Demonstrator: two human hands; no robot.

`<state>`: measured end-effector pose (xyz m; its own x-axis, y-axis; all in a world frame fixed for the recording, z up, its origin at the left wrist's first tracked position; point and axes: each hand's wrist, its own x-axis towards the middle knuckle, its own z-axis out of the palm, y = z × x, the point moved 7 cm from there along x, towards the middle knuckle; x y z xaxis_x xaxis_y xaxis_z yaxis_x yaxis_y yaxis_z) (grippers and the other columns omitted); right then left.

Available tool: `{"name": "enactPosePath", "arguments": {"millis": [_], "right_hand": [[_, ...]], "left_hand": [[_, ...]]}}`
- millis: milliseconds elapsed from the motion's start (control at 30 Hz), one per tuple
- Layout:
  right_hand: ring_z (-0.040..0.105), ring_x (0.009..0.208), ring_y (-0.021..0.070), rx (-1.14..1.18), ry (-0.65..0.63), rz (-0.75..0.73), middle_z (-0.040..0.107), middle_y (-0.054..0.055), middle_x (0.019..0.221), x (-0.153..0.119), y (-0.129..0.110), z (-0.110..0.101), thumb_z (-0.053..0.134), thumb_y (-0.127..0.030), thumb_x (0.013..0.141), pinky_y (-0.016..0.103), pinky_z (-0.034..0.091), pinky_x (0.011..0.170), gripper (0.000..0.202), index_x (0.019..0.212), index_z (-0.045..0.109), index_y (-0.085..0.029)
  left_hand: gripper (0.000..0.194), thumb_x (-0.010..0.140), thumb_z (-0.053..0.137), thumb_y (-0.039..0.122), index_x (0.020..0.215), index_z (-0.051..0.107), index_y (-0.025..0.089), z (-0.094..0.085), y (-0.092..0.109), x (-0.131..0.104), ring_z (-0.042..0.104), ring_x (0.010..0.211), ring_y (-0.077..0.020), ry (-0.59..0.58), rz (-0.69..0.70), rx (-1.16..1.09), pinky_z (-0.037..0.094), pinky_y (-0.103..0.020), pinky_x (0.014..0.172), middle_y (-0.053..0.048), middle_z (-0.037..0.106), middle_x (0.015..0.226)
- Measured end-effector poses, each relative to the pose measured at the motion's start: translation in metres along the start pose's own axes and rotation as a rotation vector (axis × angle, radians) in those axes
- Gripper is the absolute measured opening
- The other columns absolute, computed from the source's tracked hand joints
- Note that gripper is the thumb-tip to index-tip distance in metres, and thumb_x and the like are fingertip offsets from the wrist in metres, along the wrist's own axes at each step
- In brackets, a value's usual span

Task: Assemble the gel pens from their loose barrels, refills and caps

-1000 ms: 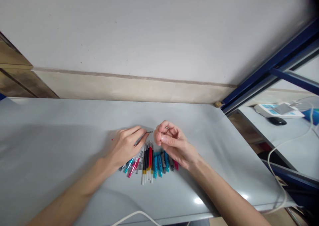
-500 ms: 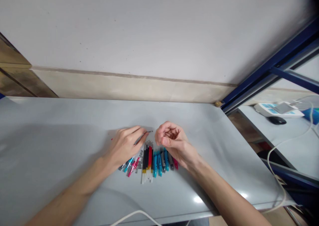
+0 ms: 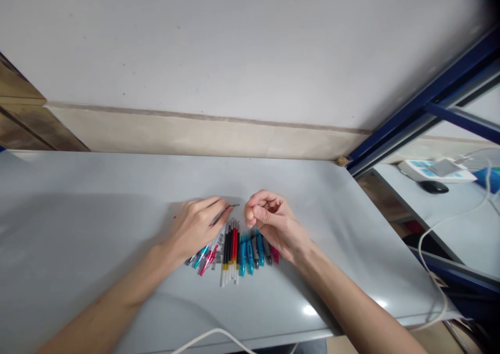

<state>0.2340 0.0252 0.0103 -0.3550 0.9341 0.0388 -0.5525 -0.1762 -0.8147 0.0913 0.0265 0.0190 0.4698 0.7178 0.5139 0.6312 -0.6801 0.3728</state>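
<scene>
My left hand (image 3: 201, 218) is closed in a pinch on a thin dark pen refill (image 3: 235, 205), whose tip points right, toward my other hand. Facing it, my right hand (image 3: 271, 216) has its thumb and fingertips pressed together; whatever they may hold is too small to see. Below and between the hands lie black and red refills (image 3: 235, 244) in a row. Blue and grey pen grips (image 3: 250, 255) lie to their right, partly under my right hand. Clear pen barrels with blue and pink parts (image 3: 209, 260) lie to the left, partly covered by my left hand.
A tiny red piece (image 3: 175, 217) lies left of my left hand on the grey table (image 3: 97, 229). White cable (image 3: 213, 332) crosses the front edge. On the side table at right are a black mouse (image 3: 434, 187) and a white device (image 3: 437, 171).
My right thumb and fingertips have closed together from a looser curl. My left hand stays in place with the refill.
</scene>
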Motion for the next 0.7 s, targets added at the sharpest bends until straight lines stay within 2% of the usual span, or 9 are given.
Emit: {"name": "enactPosePath", "arguments": {"millis": [167,300,433,700], "right_hand": [[0.062,0.061,0.0075,0.044,-0.035,0.015,0.070,-0.002,0.070,0.0002,0.0001,0.0027,0.081,-0.019,0.082,0.021,0.049,0.064,0.007,0.088,0.077,-0.020],[0.061,0.068,0.0084,0.059,-0.070,-0.008,0.070,-0.001,0.079,0.0002,-0.0024,0.0067,0.083,-0.014,0.077,0.021,0.049,0.068,0.018,0.093,0.075,-0.019],[0.058,0.066,0.0087,0.058,-0.083,0.000,0.066,-0.003,0.075,0.0007,-0.0020,0.0078,0.083,-0.011,0.074,0.022,0.046,0.066,0.028,0.097,0.072,-0.021],[0.055,0.066,0.0100,0.052,-0.065,0.005,0.065,-0.003,0.074,0.0004,-0.0032,0.0070,0.082,-0.013,0.075,0.024,0.045,0.067,0.029,0.098,0.068,-0.021]], "left_hand": [[0.023,0.102,0.049,0.025,0.087,0.066,0.019,0.0009,-0.0007,-0.0003,0.055,0.062,-0.0108,-0.013,-0.008,-0.003,0.037,-0.026,0.061,0.001,0.065,0.075],[0.025,0.102,0.048,0.025,0.086,0.066,0.019,0.0009,-0.0006,-0.0001,0.056,0.063,-0.0114,-0.025,-0.019,0.003,0.037,-0.026,0.060,0.001,0.066,0.076],[0.028,0.101,0.049,0.024,0.080,0.065,0.018,0.0001,-0.0004,-0.0001,0.052,0.059,-0.0113,-0.012,-0.025,0.027,0.035,-0.027,0.058,0.002,0.061,0.070],[0.028,0.102,0.048,0.027,0.082,0.065,0.019,0.0029,-0.0032,-0.0005,0.051,0.058,-0.0115,-0.021,-0.021,0.053,0.034,-0.028,0.059,0.002,0.059,0.069]]}}
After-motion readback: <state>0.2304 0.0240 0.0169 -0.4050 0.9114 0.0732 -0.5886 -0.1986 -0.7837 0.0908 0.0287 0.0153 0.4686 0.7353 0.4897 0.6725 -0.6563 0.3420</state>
